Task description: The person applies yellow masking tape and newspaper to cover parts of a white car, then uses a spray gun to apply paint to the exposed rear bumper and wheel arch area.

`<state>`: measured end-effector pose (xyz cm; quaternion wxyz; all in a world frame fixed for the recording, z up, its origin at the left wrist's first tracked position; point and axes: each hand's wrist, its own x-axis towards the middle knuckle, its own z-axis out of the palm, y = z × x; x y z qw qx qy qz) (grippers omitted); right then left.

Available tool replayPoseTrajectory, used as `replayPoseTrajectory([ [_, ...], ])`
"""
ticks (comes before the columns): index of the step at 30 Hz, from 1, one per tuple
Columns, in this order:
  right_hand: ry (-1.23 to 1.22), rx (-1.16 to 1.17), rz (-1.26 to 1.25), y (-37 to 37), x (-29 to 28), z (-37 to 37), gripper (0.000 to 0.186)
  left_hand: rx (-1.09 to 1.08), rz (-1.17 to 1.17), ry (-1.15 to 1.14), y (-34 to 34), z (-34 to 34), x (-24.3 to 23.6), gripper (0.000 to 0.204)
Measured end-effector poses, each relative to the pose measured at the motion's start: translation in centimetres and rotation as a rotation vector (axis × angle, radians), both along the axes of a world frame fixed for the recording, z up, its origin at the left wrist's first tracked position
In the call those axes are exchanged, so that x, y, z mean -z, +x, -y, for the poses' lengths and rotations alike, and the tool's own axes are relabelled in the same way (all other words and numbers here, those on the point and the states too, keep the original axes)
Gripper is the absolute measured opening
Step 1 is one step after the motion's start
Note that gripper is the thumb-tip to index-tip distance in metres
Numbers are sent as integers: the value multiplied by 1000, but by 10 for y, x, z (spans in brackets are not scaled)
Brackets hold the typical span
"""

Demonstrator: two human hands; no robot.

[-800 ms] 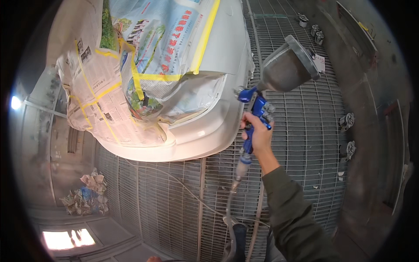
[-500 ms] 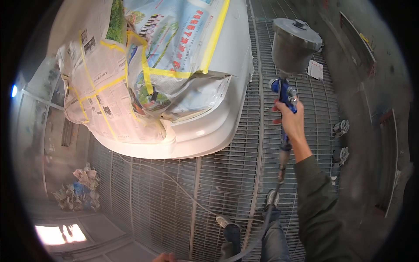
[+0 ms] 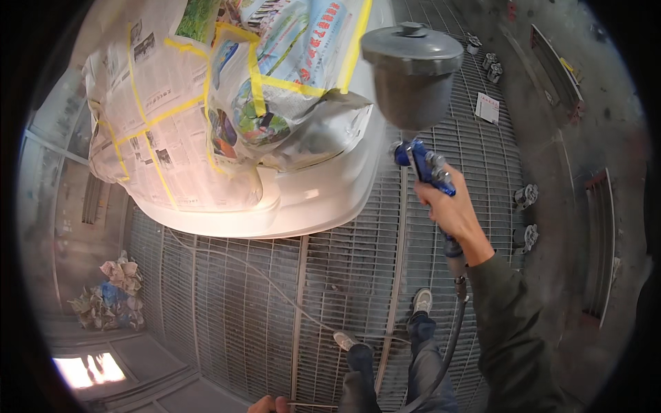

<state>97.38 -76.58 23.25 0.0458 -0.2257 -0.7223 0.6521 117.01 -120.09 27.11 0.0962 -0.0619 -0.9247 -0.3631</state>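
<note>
My right hand (image 3: 451,206) is wrapped around the handle of a blue spray gun (image 3: 423,165), its large grey cup (image 3: 412,76) on top. The gun points left toward the rounded corner of a white car body (image 3: 323,196), apart from it. Newspaper (image 3: 179,158) and printed plastic sheet cover much of the car, held by yellow tape (image 3: 296,86). From the gun's handle a dark air hose (image 3: 454,337) hangs past my legs. At the lower edge my left hand (image 3: 268,405), partly cut off, is closed on the hose, a stretch of which emerges beside it.
Metal floor grating (image 3: 344,275) lies underfoot. A thin cable (image 3: 261,265) crosses it from the car toward my shoes (image 3: 423,301). Several cans (image 3: 526,195) stand along the right wall, near a white paper (image 3: 487,108). Crumpled paper (image 3: 120,275) is heaped at left.
My right hand has brought the spray gun left, nearer the car's corner, and its angle has turned. The view has shifted slightly. My left hand stays at the lower edge.
</note>
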Motion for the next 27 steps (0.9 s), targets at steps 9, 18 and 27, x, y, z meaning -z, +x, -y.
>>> replayPoseTrajectory([
  [9,142,-92,-245,3,7,133,62,-164,2,72,31,103,23,33],
  [18,2,-193,-305,-11,47,204,64,-19,-42,-21,22,113,10,35],
  [27,-94,107,-58,30,76,99,23,152,-33,92,5,72,21,43],
])
